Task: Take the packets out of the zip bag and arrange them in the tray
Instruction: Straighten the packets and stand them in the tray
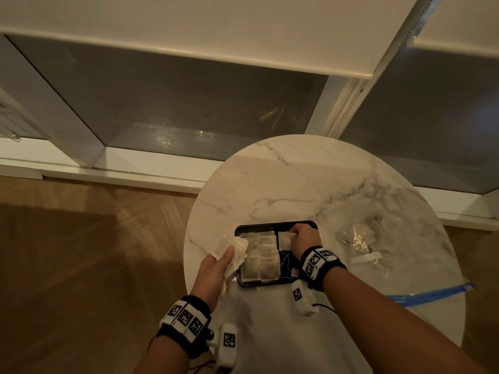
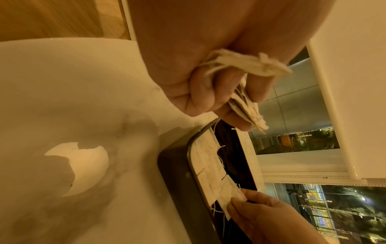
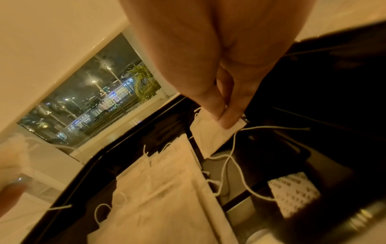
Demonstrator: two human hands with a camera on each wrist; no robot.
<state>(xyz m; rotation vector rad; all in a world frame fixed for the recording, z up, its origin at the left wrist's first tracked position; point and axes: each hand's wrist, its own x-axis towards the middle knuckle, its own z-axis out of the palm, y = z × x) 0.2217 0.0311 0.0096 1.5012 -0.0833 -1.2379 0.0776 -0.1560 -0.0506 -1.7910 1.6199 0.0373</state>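
A black tray (image 1: pixel 244 282) sits on the round marble table (image 1: pixel 297 190), its left compartment filled with rows of white tea-bag packets (image 1: pixel 260 256). My left hand (image 1: pixel 216 261) grips a bundle of packets (image 1: pixel 232 251) just left of the tray; the same bundle of packets (image 2: pixel 240 66) shows in the left wrist view. My right hand (image 1: pixel 302 234) pinches one packet (image 1: pixel 284 240) over the tray's right compartment, and that packet (image 3: pixel 211 133) trails a white string (image 3: pixel 234 158). The clear zip bag (image 1: pixel 378 252) lies to the right with packets inside.
The zip bag's blue zip strip (image 1: pixel 432 294) reaches the table's front right edge. A small paper tag (image 3: pixel 292 194) lies in the tray's right compartment. Behind the table are a window sill and glass; wooden floor lies to the left.
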